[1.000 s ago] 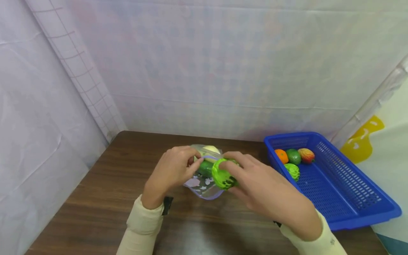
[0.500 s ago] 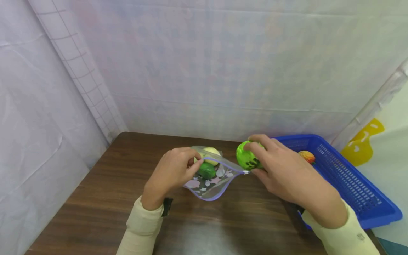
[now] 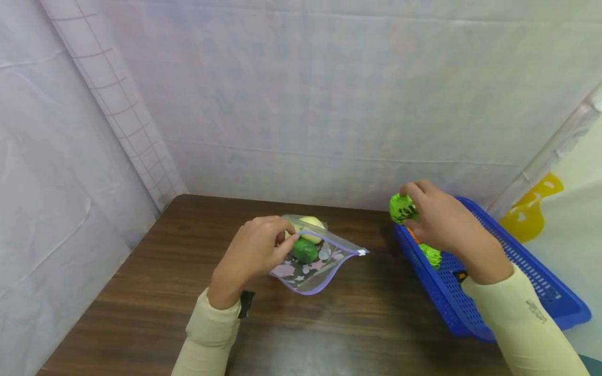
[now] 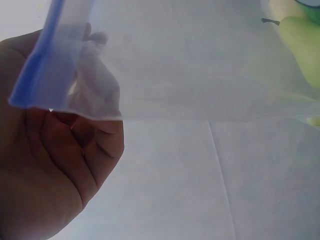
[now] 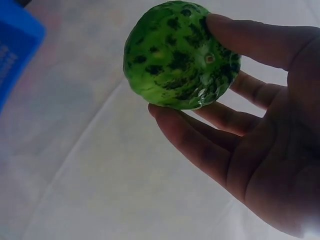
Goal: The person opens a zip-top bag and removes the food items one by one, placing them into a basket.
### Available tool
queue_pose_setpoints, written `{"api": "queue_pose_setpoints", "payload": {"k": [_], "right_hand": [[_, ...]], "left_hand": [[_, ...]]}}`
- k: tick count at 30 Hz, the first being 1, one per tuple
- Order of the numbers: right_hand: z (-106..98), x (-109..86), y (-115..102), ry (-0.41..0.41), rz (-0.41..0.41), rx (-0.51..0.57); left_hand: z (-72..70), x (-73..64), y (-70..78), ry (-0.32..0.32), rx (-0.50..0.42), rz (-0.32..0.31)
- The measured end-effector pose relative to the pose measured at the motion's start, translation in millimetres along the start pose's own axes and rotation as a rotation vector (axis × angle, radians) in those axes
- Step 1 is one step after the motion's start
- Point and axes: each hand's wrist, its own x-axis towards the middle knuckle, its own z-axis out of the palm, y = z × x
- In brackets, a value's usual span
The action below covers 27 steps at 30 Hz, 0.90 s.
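Observation:
My left hand (image 3: 256,245) pinches the rim of a clear zip bag (image 3: 340,245) with purple edging and a white slider. The bag's mouth gapes. Through its film show a dark green fruit (image 3: 304,251), a pale yellow fruit (image 3: 312,224) and, in the left wrist view, a green pear (image 4: 302,45). At the far left corner of the blue basket (image 3: 425,279), my right hand (image 3: 442,219) holds a knobbly green custard apple (image 3: 402,209) with dark patches. Thumb and fingertips grip it in the right wrist view (image 5: 175,60).
Inside the basket, partly behind my right hand, lie an orange (image 3: 413,235) and another knobbly green fruit (image 3: 430,256). The brown wooden table (image 3: 188,313) meets a white cloth backdrop (image 3: 282,104). A yellow shape (image 3: 531,214) marks the cloth at right.
My right hand has carried the custard apple from beside the bag's mouth rightward to the basket's far left corner. The bag's slider end came into view. My left hand stays on the bag.

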Motion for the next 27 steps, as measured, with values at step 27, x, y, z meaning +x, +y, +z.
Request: {"api": "queue_pose_setpoints", "payload": {"k": [27], "right_hand": [[41, -14.2, 134, -0.148, 0.251, 0.016]], "left_hand": [[1.4, 2.5, 2.0, -0.001, 0.007, -0.005]]}}
